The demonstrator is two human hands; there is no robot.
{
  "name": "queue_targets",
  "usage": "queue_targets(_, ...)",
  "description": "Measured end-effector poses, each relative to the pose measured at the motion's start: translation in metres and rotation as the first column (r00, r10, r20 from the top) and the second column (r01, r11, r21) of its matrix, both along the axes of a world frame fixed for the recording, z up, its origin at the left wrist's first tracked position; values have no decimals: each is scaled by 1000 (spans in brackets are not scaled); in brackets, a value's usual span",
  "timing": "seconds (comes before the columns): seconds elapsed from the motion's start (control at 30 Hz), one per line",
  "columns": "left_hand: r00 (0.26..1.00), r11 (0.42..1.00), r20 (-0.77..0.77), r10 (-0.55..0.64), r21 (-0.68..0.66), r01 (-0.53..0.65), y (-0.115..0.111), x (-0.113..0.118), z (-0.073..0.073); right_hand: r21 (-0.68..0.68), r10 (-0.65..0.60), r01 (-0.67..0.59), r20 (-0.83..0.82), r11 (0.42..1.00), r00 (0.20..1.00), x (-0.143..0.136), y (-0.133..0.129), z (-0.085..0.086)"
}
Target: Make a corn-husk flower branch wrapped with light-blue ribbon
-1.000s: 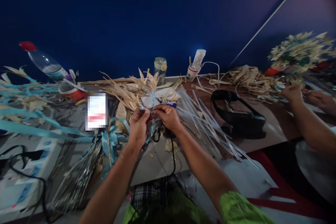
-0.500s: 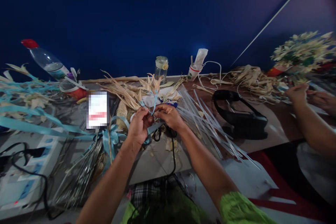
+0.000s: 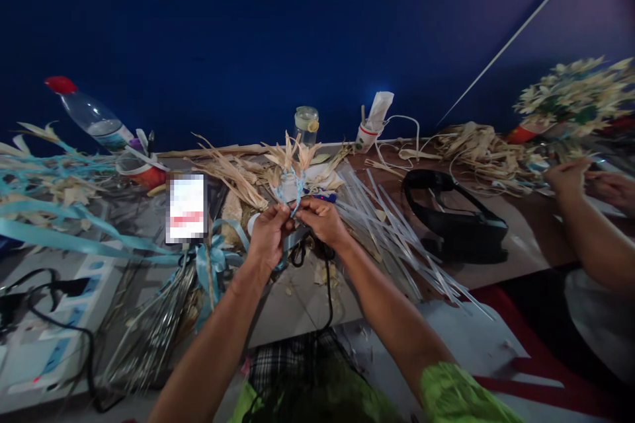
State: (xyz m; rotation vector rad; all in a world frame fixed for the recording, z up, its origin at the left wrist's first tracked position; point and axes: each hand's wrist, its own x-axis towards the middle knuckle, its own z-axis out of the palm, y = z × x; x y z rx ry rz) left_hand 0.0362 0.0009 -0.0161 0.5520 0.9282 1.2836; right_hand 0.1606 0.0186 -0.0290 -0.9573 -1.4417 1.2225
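Both of my hands meet over the middle of the table. My left hand [image 3: 270,230] pinches the lower stems of a husk-flower sprig [image 3: 299,182], wrapped in light blue ribbon. From the other side my right hand [image 3: 321,218] grips the same stems, its fingertips close to the left ones. Pale, pointed husk flowers fan out above the fingers. A light blue ribbon [image 3: 231,228] loops on the table left of my left hand. Dried husks [image 3: 238,182] lie behind the hands.
A phone [image 3: 186,208] stands at left, near a power strip [image 3: 74,317] and tilted bottle [image 3: 94,115]. Clear sticks [image 3: 397,231] and a black headset [image 3: 454,218] lie at right. Behind are a jar [image 3: 306,124] and cup [image 3: 366,137]. Another person's hands [image 3: 570,178] work far right.
The two husk-flower stems now stand closer together and more upright above my fingers. My left hand has shifted slightly to the right, nearer my right hand.
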Motion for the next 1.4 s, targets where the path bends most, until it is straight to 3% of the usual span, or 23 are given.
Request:
queue_targets(0.23,978,980,-84,192,66,-187,-3,5,-3,142,-93,79,98,987,991,-5,0,-7)
queue_targets(0.37,984,980,-68,165,125,-155,-5,4,-4,146,-158,140,117,979,981,-1,1,-3)
queue_targets(0.43,968,967,-159,197,193,-165,-6,2,-7,143,-208,192,113,971,971,3,2,0)
queue_targets(0.5,875,913,-340,345,339,-228,-10,0,-9,137,-259,244,104,960,960,6,4,2)
queue_targets(0.57,703,815,-491,514,537,-220,-14,-1,-9,125,-302,290,98,949,948,8,6,4)
queue_targets(0.67,458,672,-633,624,734,100,-18,1,-6,115,-344,332,104,936,933,9,8,4)
queue_targets(0.77,346,632,-719,603,695,343,-14,6,-8,131,-348,333,108,934,931,6,9,1)
queue_targets(0.9,235,645,-739,631,669,370,-7,6,-16,146,-345,328,117,933,931,2,7,-1)
queue_targets(1.2,95,613,-725,683,638,467,-3,0,-14,102,-356,344,141,933,924,0,6,0)
queue_targets(1.3,123,626,-726,676,654,424,1,0,-15,76,-330,323,116,943,937,-1,5,2)
queue_targets(1.4,210,659,-744,635,663,354,3,1,-16,25,-285,284,79,959,955,-2,5,0)
